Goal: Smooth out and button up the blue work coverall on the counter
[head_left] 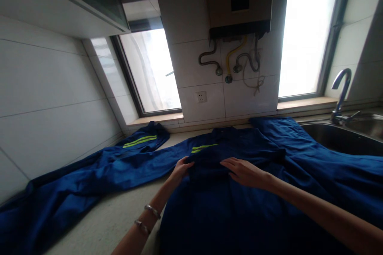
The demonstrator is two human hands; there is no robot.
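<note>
A dark blue work jacket (206, 203) with yellow-green stripes lies spread on the counter in front of me, one sleeve stretched to the left. My left hand (180, 168), with two bracelets on its wrist, is closed on the jacket's left side, thumb on top of the cloth. Over the jacket's middle lies my right hand (247, 172), its fingers stretched out to the left and touching the fabric. Shadow hides the fine folds beneath both hands. Another blue garment (68, 183), with similar stripes at its far end, runs along the left wall.
More blue cloth (323, 159) reaches the sink (323, 137) on the right, where a curved faucet (341, 91) stands. The pale counter (110, 223) shows at the left front. A water heater (239, 0) with pipes and a socket (201, 96) are on the wall.
</note>
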